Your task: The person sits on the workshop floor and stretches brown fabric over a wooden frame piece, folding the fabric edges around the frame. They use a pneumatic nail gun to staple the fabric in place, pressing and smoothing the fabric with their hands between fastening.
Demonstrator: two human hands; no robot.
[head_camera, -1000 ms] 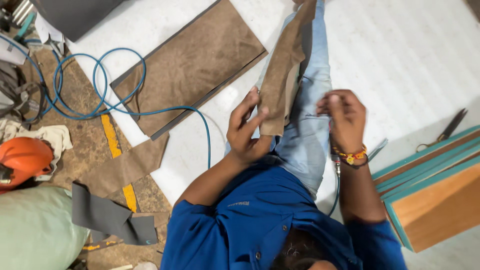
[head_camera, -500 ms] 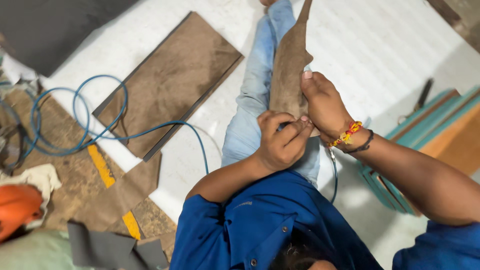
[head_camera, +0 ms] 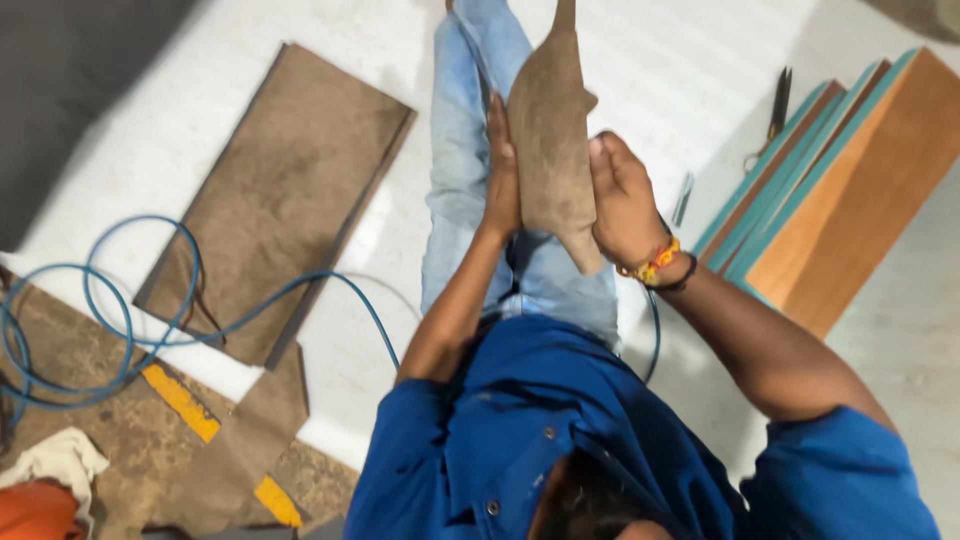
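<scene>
A blue hose [head_camera: 150, 330] loops across a brown board [head_camera: 280, 195]; teal-edged panels [head_camera: 850, 170] lie opposite.

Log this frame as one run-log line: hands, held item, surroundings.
left hand: flat against brown sheet piece | right hand: gripping its other side | piece: upright over lap | floor: brown board, blue hose, teal-edged panels

From where I stand there are no packages, labels, signs or screens here; nothing boxed or printed lies on the floor around the seated person.
</scene>
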